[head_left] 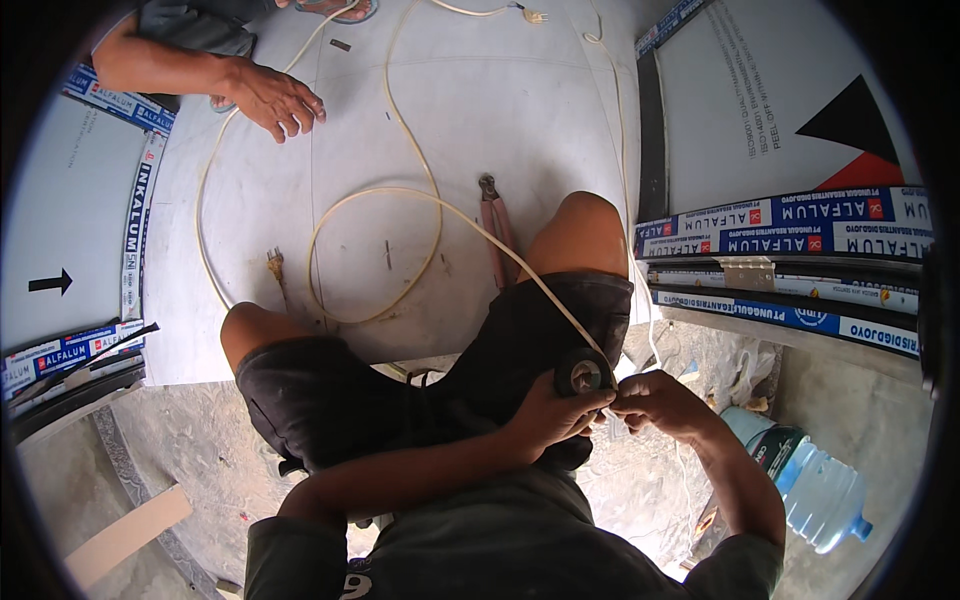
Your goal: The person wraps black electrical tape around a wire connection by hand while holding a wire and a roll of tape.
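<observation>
Above my lap, my left hand is closed around a roll of black tape and part of a cream cable. Just beside it, my right hand pinches the cable at the roll's right edge, where the exact spot is partly hidden by fingers. The cable curves in a large loop over the white board. Pincers with pink handles lie beyond my right knee. A plug with prongs lies beside my left knee, and another plug sits at the far edge.
A co-worker's hand hangs open over the board's far left, near sandalled feet. Framed panels with blue-and-white protective strips stand on both sides. A large plastic bottle lies low at right. A beige strip rests at lower left.
</observation>
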